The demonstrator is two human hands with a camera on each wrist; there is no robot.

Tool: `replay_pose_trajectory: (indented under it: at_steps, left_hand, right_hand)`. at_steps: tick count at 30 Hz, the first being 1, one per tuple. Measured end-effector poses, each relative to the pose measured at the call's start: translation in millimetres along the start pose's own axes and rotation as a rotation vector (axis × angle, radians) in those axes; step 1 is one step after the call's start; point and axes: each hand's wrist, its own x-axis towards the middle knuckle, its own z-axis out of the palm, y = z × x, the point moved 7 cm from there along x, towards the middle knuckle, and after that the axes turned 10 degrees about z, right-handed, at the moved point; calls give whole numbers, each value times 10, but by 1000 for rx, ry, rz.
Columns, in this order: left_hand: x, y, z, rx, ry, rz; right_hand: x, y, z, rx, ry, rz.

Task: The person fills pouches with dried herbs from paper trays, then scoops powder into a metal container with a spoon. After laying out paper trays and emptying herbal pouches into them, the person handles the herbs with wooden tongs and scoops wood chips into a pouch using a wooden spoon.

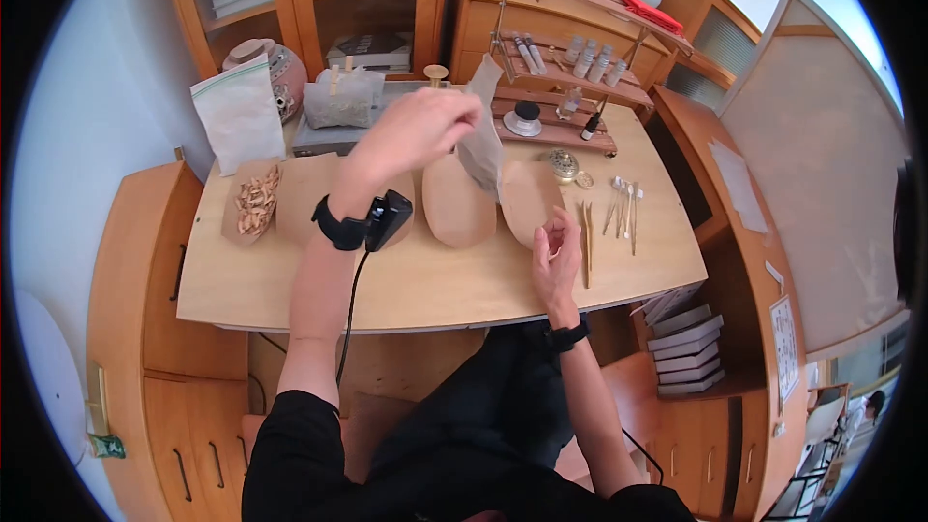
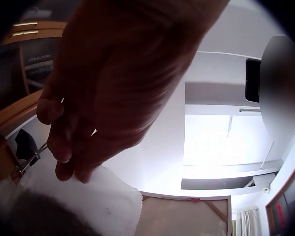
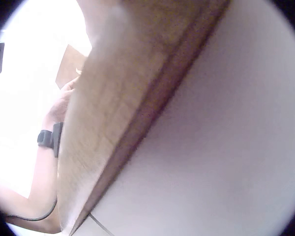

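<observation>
My left hand (image 1: 420, 130) is raised over the table and grips a translucent pouch (image 1: 480, 140) by its upper part. The pouch hangs above two oval brown trays, the middle tray (image 1: 454, 213) and the right tray (image 1: 527, 195). Dark loose contents show low in the pouch (image 2: 113, 191) in the left wrist view, under the fingertips of the left hand (image 2: 108, 93). By the near edge of the right tray, my right hand (image 1: 558, 266) has loosely bent fingers and holds nothing; the right wrist view mostly shows the tabletop's edge.
Wooden tweezers (image 1: 589, 246) and several small spoons (image 1: 623, 208) lie at right, near a round brass container (image 1: 561, 166). At left are a tray of dried chips (image 1: 257, 201), a white pouch (image 1: 240, 116) and a clipped bag (image 1: 338, 108). A tiered rack (image 1: 570, 87) holds vials behind.
</observation>
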Motion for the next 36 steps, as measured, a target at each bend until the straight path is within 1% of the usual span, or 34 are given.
replay_pose_trajectory:
  at_steps: [2,4,5,6,8,9,10,11,13,15,17,18,19,21,22,26,28,29,31,35,36]
  left_hand:
    - [65,81,83,-18,-4,14]
    - [88,145,194,-31,-81,65]
    - [84,153,224,-46,-82,59]
    - [91,176,246,-65,-85,82]
    - [91,200,275,-87,-79,107]
    - [86,210,299,-108,-100,114]
    - [79,216,317,-128,-120,121]
    - [75,206,307,-131,-110,120]
    - [48,222,292,-162,-99,175]
    - [18,227,276,-152,-103,152]
    - [-12,179,297,-140,-113,129]
    - [-16,76,333,-66,-109,92]
    - [-23,-12,346,9,-107,56]
    - [-23,-87,330,-9,-99,42]
    - [-23,-112,338,-27,-94,32]
    - [-20,40,398,-44,-149,13]
    - [-14,133,511,-139,-272,16]
    - [-12,165,523,-141,-272,17]
    - [-11,269,570,-226,-308,79]
    - [18,338,629,-304,-282,98]
    - [22,335,649,-280,-238,121]
  right_hand:
    - [64,-139,-99,14,17,-36]
    - [173,-452,-214,-45,-60,-105]
    - [262,-646,-249,-83,-84,-162]
    - [377,-791,-292,-92,-88,-153]
    - [556,-1116,-175,-292,-277,-293]
    - [648,-1220,-152,-300,-281,-296]
    - [685,-1328,-50,-405,-352,-369]
    - [707,-1384,50,-510,-424,-442]
    - [797,-1401,133,-533,-469,-481]
    - [878,-1413,194,-553,-520,-520]
    - [941,-1442,198,-577,-575,-610]
    - [973,-1464,168,-578,-583,-615]
    - [1025,-1472,130,-616,-592,-573]
    - [1099,-1488,53,-741,-593,-504]
    - [1098,-1484,42,-744,-594,-503]
    - [1055,-1481,35,-774,-589,-519]
    - [1011,-1497,47,-775,-593,-532]
    - [991,-1513,48,-776,-588,-545]
    - [955,-1546,50,-777,-583,-558]
    - [890,-1583,28,-776,-588,-556]
    - [870,-1571,26,-800,-594,-559]
